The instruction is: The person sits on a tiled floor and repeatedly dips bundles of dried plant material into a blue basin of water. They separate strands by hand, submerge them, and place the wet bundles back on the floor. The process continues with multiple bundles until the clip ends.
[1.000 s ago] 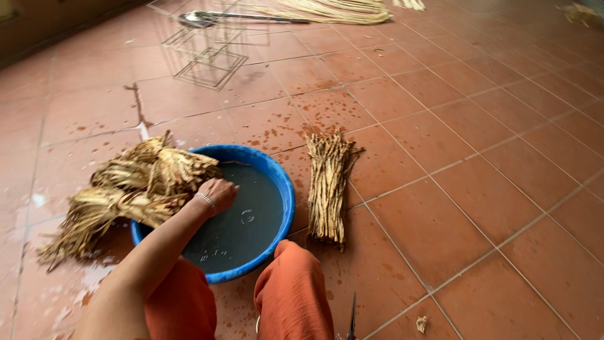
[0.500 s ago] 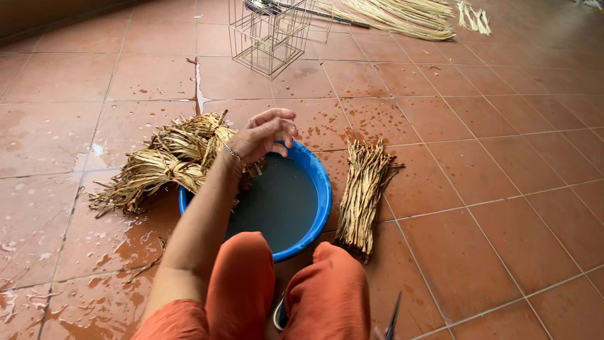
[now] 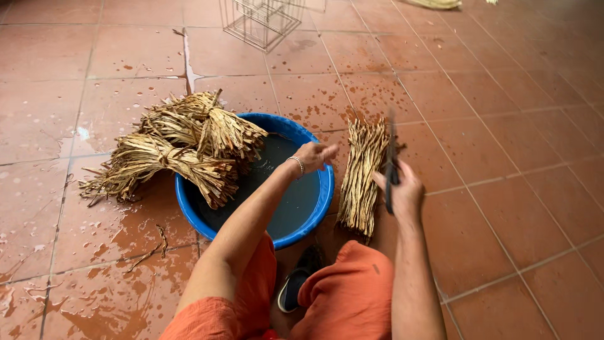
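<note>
My left hand, a bracelet on its wrist, hovers with fingers apart over the right rim of a blue basin of dark water. My right hand grips a dark knife, blade up, just right of a bundle of pale cut strips lying on the tiles beside the basin. Two tied sheaves of dried straw-like fibre rest across the basin's left rim and onto the wet floor.
A white wire rack stands at the back. Wet red floor tiles spread all around, with loose fibre scraps at the left front. My orange-clad knees and a shoe sit just below the basin.
My left hand moved from the straw sheaves across to the basin's right rim. My right hand came into view holding the knife beside the strip bundle. The view tilted down.
</note>
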